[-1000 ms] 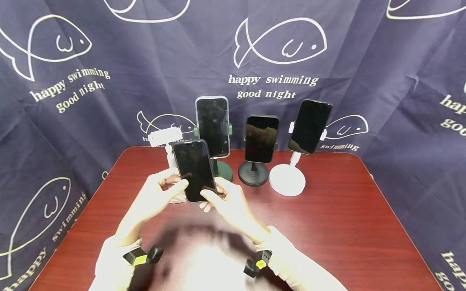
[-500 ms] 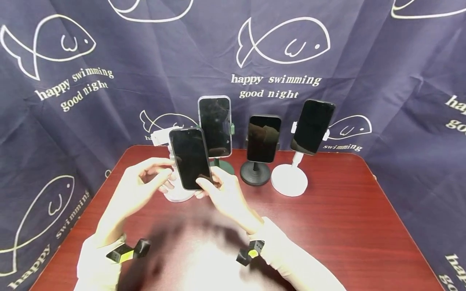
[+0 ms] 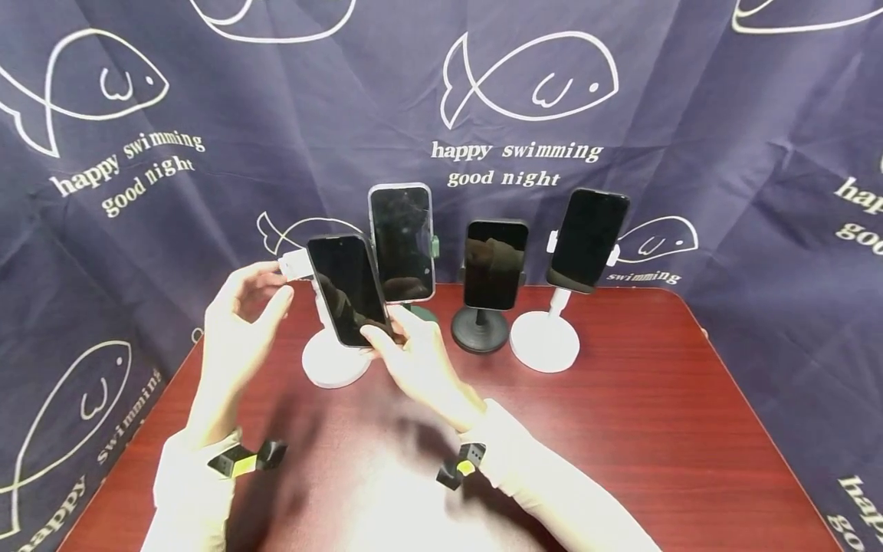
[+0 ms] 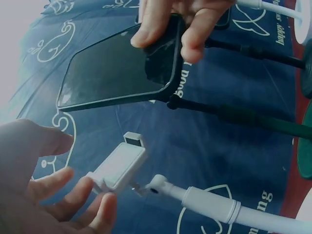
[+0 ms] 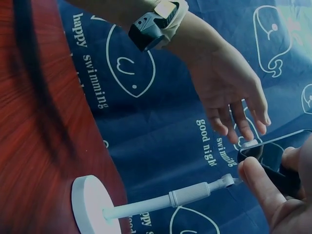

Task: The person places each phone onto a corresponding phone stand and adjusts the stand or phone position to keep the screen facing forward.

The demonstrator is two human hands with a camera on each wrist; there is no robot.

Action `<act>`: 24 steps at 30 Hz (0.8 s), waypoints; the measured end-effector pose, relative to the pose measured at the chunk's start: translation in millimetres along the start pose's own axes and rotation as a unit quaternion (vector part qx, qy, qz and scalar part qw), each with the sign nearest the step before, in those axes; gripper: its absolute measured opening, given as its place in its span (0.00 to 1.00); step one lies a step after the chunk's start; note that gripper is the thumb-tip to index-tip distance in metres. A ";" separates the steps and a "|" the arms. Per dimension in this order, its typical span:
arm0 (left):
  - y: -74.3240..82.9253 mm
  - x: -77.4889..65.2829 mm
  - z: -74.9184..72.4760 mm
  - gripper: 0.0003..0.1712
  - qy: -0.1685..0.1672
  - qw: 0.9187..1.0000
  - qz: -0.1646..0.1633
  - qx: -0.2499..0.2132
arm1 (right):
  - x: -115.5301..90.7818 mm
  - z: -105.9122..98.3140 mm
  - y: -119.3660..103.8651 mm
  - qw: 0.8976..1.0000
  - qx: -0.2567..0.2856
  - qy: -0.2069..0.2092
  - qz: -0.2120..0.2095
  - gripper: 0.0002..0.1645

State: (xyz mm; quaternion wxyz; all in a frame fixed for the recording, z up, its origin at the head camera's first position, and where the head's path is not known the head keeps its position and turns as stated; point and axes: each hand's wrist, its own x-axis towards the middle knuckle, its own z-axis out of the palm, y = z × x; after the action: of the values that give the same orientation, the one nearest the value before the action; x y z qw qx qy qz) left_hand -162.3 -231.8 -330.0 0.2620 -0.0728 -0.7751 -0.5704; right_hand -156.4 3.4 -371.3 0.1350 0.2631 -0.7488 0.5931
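My right hand (image 3: 431, 368) pinches a black smartphone (image 3: 345, 284) by its lower end, thumb on the dark screen. The phone leans in front of a white phone stand (image 3: 331, 364) and hides part of it. To the left, my left hand (image 3: 234, 330) has its fingers loosely bent, the fingertips right at the outer end of the stand's clamp (image 4: 119, 165). Its thumb is apart from the clamp. In the left wrist view the clamp holds nothing, and the phone hangs above it. The stand's ribbed pole (image 5: 190, 193) shows in the right wrist view.
Three more phones sit in stands along the back: one in a clear case (image 3: 403, 245) on a green stand, one on a black stand (image 3: 480, 331), one on a white stand (image 3: 545, 343). A fish-print cloth (image 3: 331, 115) hangs behind the red-brown table (image 3: 655, 429).
The left hand has let go of the phone and moved left and up to the white clamp. The right hand has carried the phone left and up, tilting it further.
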 end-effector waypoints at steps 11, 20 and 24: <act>-6.8 16.7 9.6 0.24 0.015 1.000 -0.016 0.002 | 17.1 16.1 -7.5 0.998 -0.045 0.045 -0.022 0.09; -15.3 28.0 15.2 0.23 -0.038 0.978 -0.082 -0.187 | 30.7 41.5 -6.9 0.997 -0.025 0.071 -0.007 0.10; -18.1 30.0 17.3 0.23 -0.038 0.968 -0.092 -0.232 | 36.6 45.9 -4.6 0.994 -0.066 0.083 -0.016 0.10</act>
State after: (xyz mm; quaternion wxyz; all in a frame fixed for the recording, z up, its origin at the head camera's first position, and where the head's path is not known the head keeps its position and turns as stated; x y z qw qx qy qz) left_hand -201.0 -227.5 -334.3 0.1547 -0.0818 -0.6346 -0.7528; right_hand -179.0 -49.9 -360.6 0.2236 0.2156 -0.7681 0.5600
